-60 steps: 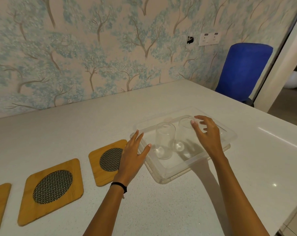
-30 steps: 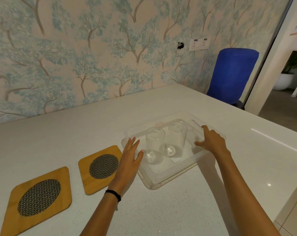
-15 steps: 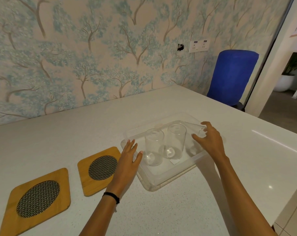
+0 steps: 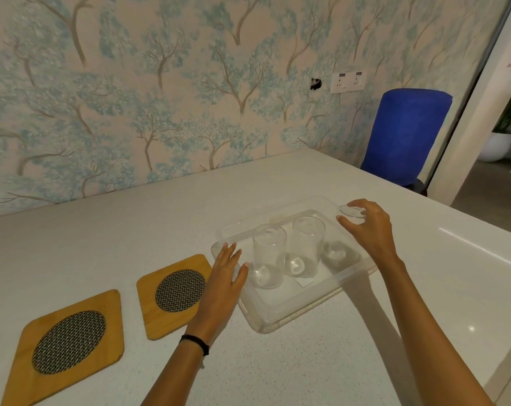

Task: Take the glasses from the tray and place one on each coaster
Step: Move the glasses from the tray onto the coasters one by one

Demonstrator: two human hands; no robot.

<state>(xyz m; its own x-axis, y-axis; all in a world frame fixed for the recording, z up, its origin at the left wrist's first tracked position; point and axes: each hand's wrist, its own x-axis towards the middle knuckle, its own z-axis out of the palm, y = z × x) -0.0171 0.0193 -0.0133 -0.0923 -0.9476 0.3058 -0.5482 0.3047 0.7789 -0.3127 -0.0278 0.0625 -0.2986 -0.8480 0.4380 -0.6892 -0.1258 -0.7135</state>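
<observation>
Our right hand (image 4: 368, 230) grips third glass (image 4: 343, 232) by rim, upright; nearest coaster (image 4: 176, 294) lies at nine o'clock; left hand (image 4: 223, 284) flat, released, steadying tray (image 4: 292, 313)

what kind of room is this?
Likely a home kitchen or dining area: a pale speckled stone-like counter, tree-pattern wallpaper with a wall socket, wooden coasters, and a doorway on the right to a potted plant.

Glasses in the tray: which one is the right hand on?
The rightmost glass: the right hand grips its rim at the tray's far right corner. The left glass and middle glass stand untouched.
</observation>
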